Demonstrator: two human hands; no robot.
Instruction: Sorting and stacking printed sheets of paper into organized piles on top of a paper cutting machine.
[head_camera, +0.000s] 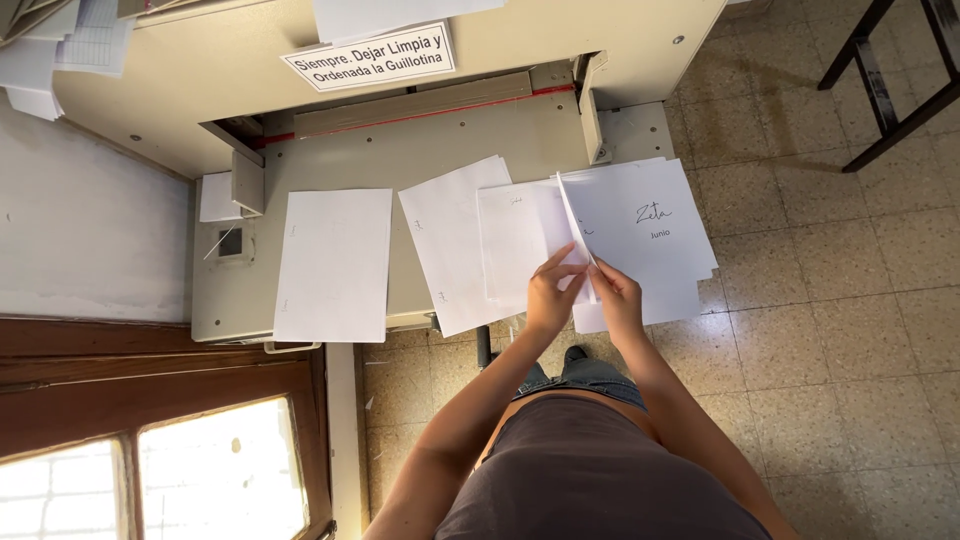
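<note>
While two piles of white paper sheets (333, 262) (455, 240) already lie apart on the beige guillotine cutter's flat metal table (400, 150), the left hand (550, 295) and right hand (618, 298) each pinch sheets of the fanned white paper stack (640, 235) overhanging the table's front edge, so sorting seems partway done.

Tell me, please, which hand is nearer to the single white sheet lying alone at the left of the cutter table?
Left. The left hand is closer to the single sheet; the right hand sits farther right, on the paper stack.
</note>
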